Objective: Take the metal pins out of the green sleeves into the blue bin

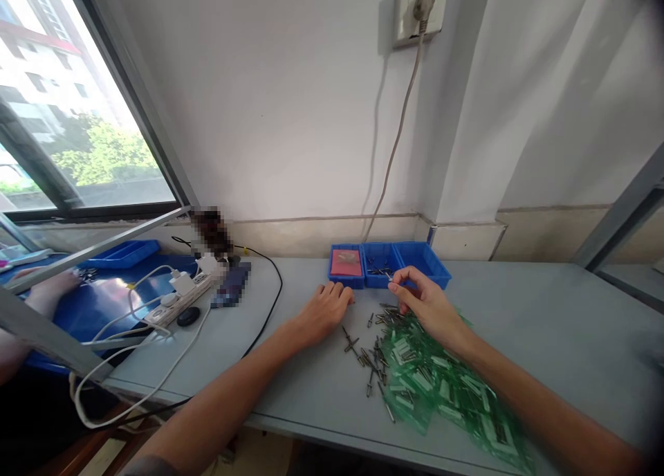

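Both forearms are reaching up from the bottom edge across the grey table [519, 310], converging toward 12 o'clock. The left hand [324, 311] is lying palm down with the wrist straight, its fingers curled loosely under and resting on the tabletop just at 7 o'clock of the red-lined compartment of the blue tray [389, 263]; it is holding nothing that shows. The right hand [425, 303] is lifted slightly, wrist bent inward, with thumb and forefinger pinching together at about 10 o'clock of the palm; a small metal pin [393, 277] seems to be caught between the tips, though it is too small to be sure. That pinch is hovering right at the front rim of the tray's middle compartment, where more dark pins are lying. Loose metal pins [371, 355] are scattering on the table at 6 o'clock of the hands, and a heap of green plastic packets [440, 382] is spreading under the right forearm toward 5 o'clock. At 9 o'clock, a white power strip [176, 303] is sitting beside another person's hand [49, 286] on a blue mat [104, 310].
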A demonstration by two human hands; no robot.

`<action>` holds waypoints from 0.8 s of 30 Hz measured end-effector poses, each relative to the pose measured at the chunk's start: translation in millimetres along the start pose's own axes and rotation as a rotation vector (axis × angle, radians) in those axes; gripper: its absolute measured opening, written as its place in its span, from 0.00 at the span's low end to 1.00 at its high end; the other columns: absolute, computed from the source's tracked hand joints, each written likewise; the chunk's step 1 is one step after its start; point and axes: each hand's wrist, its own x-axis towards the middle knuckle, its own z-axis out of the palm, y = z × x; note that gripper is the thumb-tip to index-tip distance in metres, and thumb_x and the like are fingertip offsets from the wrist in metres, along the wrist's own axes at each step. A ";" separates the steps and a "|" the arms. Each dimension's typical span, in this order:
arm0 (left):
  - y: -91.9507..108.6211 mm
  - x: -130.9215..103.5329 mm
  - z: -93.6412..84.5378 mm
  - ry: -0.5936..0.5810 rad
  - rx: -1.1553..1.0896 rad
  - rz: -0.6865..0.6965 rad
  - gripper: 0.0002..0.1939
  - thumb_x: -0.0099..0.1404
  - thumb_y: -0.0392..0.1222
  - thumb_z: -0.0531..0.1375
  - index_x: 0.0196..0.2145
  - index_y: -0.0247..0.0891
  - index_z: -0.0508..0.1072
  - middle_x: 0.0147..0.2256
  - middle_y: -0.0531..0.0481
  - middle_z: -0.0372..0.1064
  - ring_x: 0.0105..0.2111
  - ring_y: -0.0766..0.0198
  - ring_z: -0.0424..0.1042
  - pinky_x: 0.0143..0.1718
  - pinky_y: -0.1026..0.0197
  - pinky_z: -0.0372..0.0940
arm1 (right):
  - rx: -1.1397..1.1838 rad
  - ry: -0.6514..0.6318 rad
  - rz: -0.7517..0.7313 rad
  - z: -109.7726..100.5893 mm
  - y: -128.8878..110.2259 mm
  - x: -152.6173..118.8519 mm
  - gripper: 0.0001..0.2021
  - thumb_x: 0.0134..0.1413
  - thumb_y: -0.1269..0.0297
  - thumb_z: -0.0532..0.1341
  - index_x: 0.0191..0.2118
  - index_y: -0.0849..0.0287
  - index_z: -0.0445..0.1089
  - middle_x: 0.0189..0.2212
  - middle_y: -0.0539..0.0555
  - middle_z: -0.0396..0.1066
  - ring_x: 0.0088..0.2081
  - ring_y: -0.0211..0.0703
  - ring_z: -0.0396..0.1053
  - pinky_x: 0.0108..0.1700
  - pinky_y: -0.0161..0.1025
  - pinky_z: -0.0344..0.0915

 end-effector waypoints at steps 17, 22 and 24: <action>-10.6 0.1 8.1 0.085 -0.098 0.029 0.20 0.74 0.25 0.47 0.56 0.38 0.68 0.50 0.41 0.65 0.49 0.53 0.65 0.50 0.53 0.63 | 0.313 -0.119 0.069 1.0 1.2 -2.4 0.19 0.62 0.42 0.66 0.41 0.56 0.74 0.31 0.48 0.63 0.26 0.35 0.57 0.31 0.37 0.60; -11.5 0.0 9.5 0.100 -0.135 0.040 0.19 0.74 0.25 0.48 0.55 0.37 0.69 0.51 0.41 0.65 0.50 0.53 0.64 0.52 0.53 0.64 | 0.318 -0.146 0.059 1.7 -0.6 -4.1 0.18 0.61 0.44 0.68 0.41 0.54 0.70 0.27 0.46 0.60 0.26 0.37 0.58 0.32 0.38 0.60; -11.6 0.1 8.8 0.100 -0.148 0.034 0.19 0.74 0.25 0.48 0.55 0.37 0.69 0.51 0.41 0.65 0.51 0.53 0.65 0.53 0.53 0.64 | 0.200 -0.122 0.020 1.6 0.4 -3.6 0.17 0.61 0.45 0.68 0.40 0.53 0.67 0.28 0.46 0.61 0.27 0.39 0.60 0.32 0.38 0.61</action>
